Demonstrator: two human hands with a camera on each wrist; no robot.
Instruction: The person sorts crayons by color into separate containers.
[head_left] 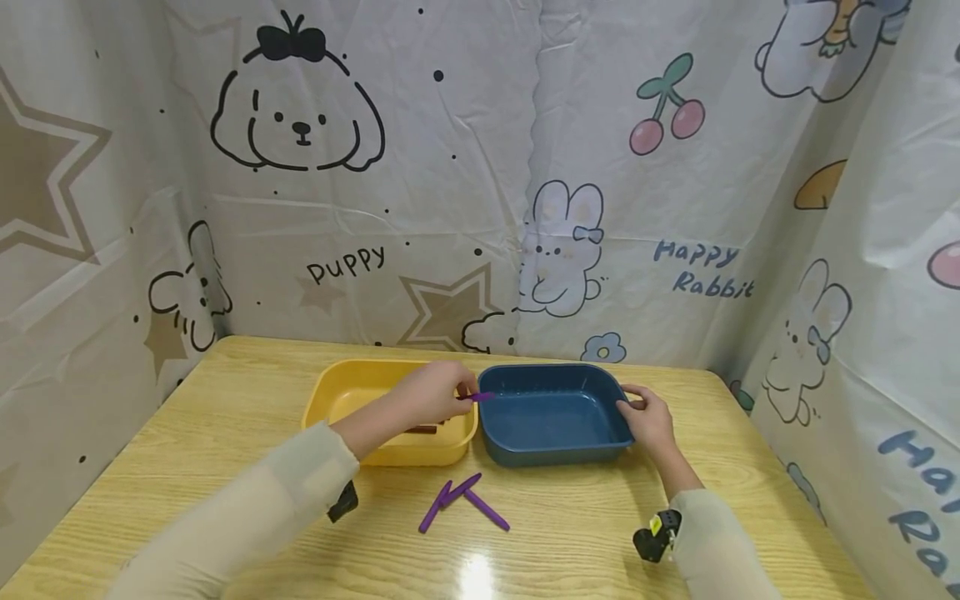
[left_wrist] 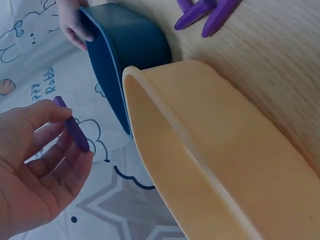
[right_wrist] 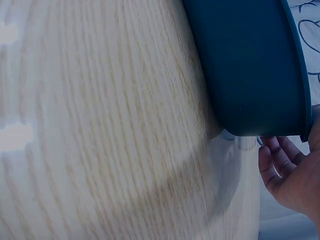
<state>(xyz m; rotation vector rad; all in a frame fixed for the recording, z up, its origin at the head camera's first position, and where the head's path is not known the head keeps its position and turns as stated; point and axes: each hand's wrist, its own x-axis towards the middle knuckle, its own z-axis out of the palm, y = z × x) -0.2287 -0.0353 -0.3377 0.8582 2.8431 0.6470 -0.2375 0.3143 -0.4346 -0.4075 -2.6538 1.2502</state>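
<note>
My left hand [head_left: 438, 392] pinches a purple stick [head_left: 477, 397] between thumb and fingers, over the seam where the yellow tub [head_left: 352, 392] meets the blue tub [head_left: 555, 412]. The left wrist view shows that purple stick [left_wrist: 72, 125] held at the fingertips [left_wrist: 55, 112], above the yellow tub's rim [left_wrist: 165, 115]. My right hand [head_left: 647, 417] holds the right rim of the blue tub; in the right wrist view its fingers [right_wrist: 280, 170] curl at the blue tub's [right_wrist: 250, 65] edge. Three more purple sticks [head_left: 461, 502] lie on the table in front of the tubs.
A wooden table [head_left: 225, 467] carries both tubs side by side. A brown stick [head_left: 423, 429] lies inside the yellow tub. Cartoon-printed sheets [head_left: 450, 167] wall in the back and both sides. A light glare [head_left: 476, 575] marks the table's near edge.
</note>
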